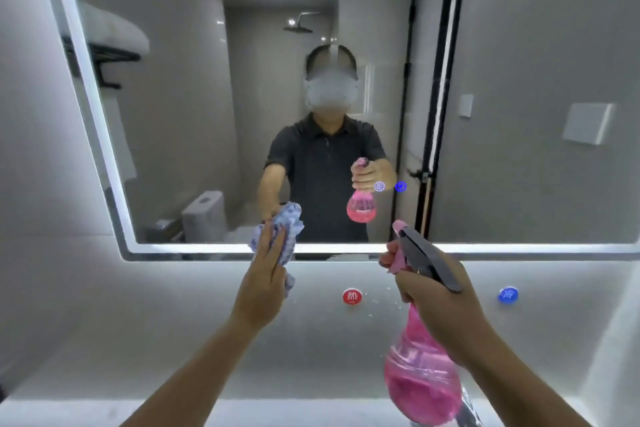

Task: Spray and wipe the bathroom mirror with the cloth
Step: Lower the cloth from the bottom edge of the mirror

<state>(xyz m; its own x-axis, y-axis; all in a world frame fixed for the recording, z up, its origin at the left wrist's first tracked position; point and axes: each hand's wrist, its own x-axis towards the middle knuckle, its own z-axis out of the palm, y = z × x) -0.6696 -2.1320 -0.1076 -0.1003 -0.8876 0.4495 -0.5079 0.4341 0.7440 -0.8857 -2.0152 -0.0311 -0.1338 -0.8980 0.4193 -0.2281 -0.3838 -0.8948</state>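
Before lit-edged mirror (207, 114): left hand (265, 279) pressing crumpled blue cloth (287, 229) to lower glass edge; right hand (440, 298) clamped on pink spray bottle (420, 381), nozzle toward glass, finger at trigger

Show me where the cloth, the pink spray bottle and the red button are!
cloth (292, 218), head view, on the bunched top part above the left hand.
pink spray bottle (420, 381), head view, on its round pink belly.
red button (352, 296), head view, on its round red face.
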